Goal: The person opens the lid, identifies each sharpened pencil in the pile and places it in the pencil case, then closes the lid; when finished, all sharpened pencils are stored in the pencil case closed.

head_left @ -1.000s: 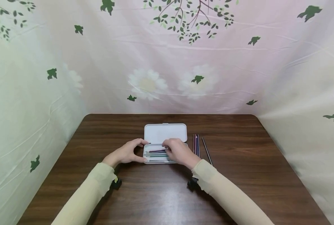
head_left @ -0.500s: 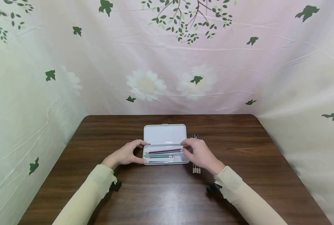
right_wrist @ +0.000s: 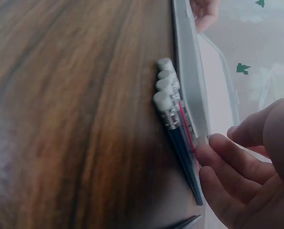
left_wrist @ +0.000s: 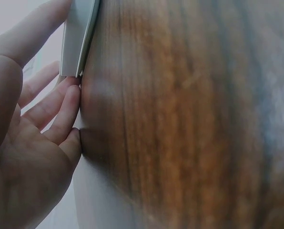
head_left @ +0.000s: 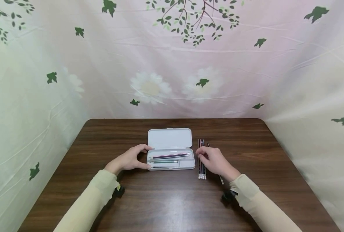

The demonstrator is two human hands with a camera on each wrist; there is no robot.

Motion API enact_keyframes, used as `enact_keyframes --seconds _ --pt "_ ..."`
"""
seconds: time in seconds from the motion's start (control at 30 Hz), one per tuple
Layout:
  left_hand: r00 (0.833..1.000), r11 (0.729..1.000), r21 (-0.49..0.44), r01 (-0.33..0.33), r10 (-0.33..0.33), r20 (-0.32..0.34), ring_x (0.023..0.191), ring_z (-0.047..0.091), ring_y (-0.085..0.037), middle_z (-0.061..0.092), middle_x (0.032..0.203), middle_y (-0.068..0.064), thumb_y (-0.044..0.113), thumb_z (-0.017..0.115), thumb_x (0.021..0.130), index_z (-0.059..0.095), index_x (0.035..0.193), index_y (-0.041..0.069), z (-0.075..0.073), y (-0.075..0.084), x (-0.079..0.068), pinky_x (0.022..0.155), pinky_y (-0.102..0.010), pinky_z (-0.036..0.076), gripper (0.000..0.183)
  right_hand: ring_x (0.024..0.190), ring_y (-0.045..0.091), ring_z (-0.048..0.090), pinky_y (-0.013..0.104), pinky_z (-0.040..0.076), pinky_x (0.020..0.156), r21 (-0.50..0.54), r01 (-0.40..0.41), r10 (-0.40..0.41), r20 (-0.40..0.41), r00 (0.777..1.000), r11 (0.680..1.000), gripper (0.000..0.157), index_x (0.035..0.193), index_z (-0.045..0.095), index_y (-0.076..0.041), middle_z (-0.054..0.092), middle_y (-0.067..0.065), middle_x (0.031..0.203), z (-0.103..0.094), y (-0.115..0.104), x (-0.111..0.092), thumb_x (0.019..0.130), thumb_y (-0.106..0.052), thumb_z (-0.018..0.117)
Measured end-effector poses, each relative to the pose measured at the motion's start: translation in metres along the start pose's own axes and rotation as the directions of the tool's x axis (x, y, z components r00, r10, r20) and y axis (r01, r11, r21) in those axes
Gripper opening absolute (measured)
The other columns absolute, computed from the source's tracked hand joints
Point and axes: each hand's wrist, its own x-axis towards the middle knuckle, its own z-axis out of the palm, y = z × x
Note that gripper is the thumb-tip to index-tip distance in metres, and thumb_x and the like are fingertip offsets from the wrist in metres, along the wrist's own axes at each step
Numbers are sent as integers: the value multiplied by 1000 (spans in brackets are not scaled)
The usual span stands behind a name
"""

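An opened white pencil case (head_left: 187, 164) lies on the table, its lid (head_left: 170, 138) tipped back. Inside are a dark purple pencil (head_left: 169, 156) and a teal pencil (head_left: 164, 161) in separate sections. My left hand (head_left: 128, 158) holds the case's left end, thumb at the front corner and fingers at the back. My right hand (head_left: 216, 162) hovers at a row of several dark pencils (head_left: 202, 172) right of the case, fingertips beside them and bent. In the right wrist view the white eraser ends (right_wrist: 164, 86) show; I see nothing held in that hand.
A single dark pencil (head_left: 221, 179) lies slanted right of the row, partly under the right hand. The brown wooden table (head_left: 172, 206) ends at a patterned cloth (head_left: 172, 64) that hangs behind and on both sides.
My right hand has left the inside of the case and moved right to the pencil row. The purple pencil now lies free in the case. The left hand has stayed put.
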Motion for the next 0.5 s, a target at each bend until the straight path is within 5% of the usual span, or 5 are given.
enact_keyframes --seconds 0.5 --pt "1000 1000 4 -3 3 -3 132 53 -24 57 144 -1 44 92 81 57 144 22 -1 1 0 116 -51 39 76 86 12 71 38 59 78 -28 -4 5 24 1000 1000 14 107 75 -7 77 2 95 -2 9 -5 94 -2 71"
